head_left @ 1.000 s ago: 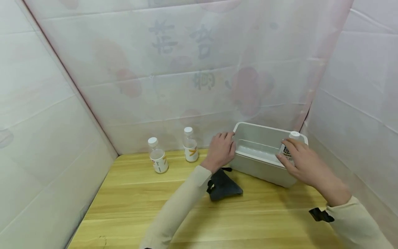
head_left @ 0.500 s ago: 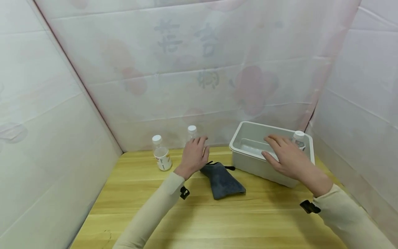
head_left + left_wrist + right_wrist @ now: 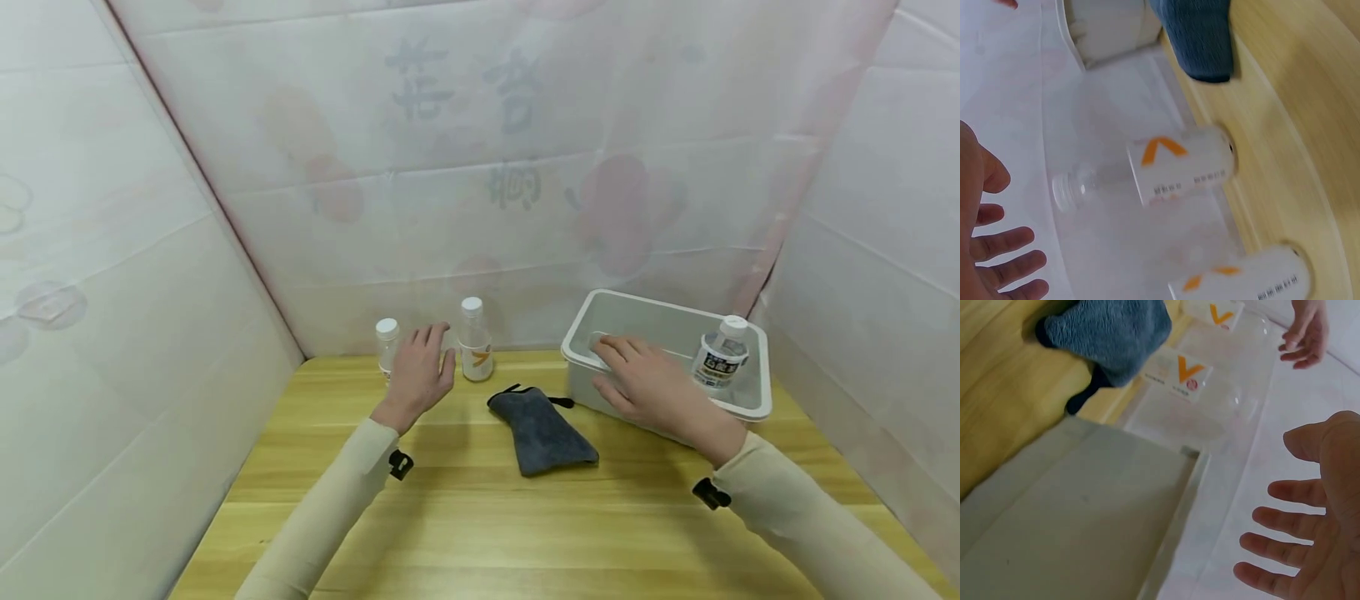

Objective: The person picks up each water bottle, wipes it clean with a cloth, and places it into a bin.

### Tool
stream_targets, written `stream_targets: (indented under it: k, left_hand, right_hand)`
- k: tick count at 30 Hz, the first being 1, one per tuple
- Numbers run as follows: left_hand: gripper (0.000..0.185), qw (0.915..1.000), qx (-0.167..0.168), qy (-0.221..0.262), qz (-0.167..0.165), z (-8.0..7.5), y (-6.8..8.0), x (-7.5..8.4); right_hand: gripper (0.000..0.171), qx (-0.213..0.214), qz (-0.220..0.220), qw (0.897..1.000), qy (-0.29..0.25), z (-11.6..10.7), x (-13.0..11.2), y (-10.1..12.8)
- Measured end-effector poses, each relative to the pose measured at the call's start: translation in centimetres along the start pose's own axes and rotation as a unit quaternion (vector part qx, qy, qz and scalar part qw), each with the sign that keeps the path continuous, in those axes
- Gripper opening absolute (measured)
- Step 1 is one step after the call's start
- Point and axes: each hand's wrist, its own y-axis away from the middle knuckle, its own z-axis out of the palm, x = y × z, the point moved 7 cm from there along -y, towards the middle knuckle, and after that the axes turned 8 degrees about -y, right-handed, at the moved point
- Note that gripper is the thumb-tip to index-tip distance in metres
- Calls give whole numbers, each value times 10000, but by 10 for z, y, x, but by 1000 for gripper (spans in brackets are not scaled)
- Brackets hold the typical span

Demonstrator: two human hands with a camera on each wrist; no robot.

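My left hand [image 3: 417, 373] hovers with relaxed fingers near the left bottle [image 3: 387, 335], overlapping its lower part in the head view. A second clear bottle [image 3: 476, 342] with a white cap and an orange mark on its label stands upright just right of that hand. My right hand [image 3: 651, 390], fingers loose and holding nothing, is over the front rim of a light grey bin [image 3: 592, 385]. Inside the bin, at its right end, a capped bottle [image 3: 720, 358] with black print on its label leans slightly. Both standing bottles show labels in the left wrist view.
A dark grey cloth [image 3: 543, 435] with a black strap lies on the wooden table [image 3: 480, 533] between the hands, left of the bin. White printed sheets [image 3: 465, 192] form walls at the back and both sides.
The right hand has let go of the bottle in the bin and moved left. The left hand has left the bin's left rim and travelled left, past the second bottle, toward the left bottle.
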Motion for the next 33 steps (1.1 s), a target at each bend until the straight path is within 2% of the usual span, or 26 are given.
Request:
stream_targets:
  k: [7,15,19,24,33]
  left_hand:
    - [36,9996,36,-158,-252,-9,8,-24]
    - [37,9983,450,-160,-320,-17,15,-44]
    - [38,9974,530,-227,-438,-17,15,-51]
    - [40,9961,378,-286,-738,-12,17,-61]
    - [44,9923,-81,-333,-1193,1,20,-82]
  right_hand:
    - [53,-276,-121,9995,8,24,-12,-5]
    - [49,-512,-298,9982,-25,47,-30,-5]
    - [48,-485,-459,9978,-38,58,-36,-4]
    - [47,-720,-394,9964,-208,77,-39,-1]
    - [54,-1294,183,9905,-429,110,-36,4]
